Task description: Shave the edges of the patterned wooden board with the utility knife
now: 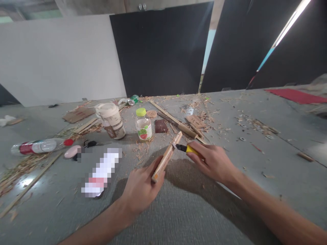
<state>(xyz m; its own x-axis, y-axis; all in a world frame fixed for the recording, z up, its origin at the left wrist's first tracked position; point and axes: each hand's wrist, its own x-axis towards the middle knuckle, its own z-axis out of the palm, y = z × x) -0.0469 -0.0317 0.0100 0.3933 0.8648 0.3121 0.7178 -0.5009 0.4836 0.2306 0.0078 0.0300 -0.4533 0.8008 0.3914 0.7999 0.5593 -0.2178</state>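
My left hand point(141, 189) grips the lower end of a light wooden stick point(167, 156), which slants up and to the right above the grey table point(178, 211). In my right hand point(211, 161) is a yellow and black utility knife point(187, 148). Its tip touches the upper part of the stick. Both hands hover over the table's near middle.
Behind the hands stand a lidded paper cup point(111, 119) and a small jar with a green lid point(143, 124). A plastic bottle point(41, 146) lies at the left. Wood strips, a long knife point(178, 126), shavings and washers litter the table. Black panels stand behind it.
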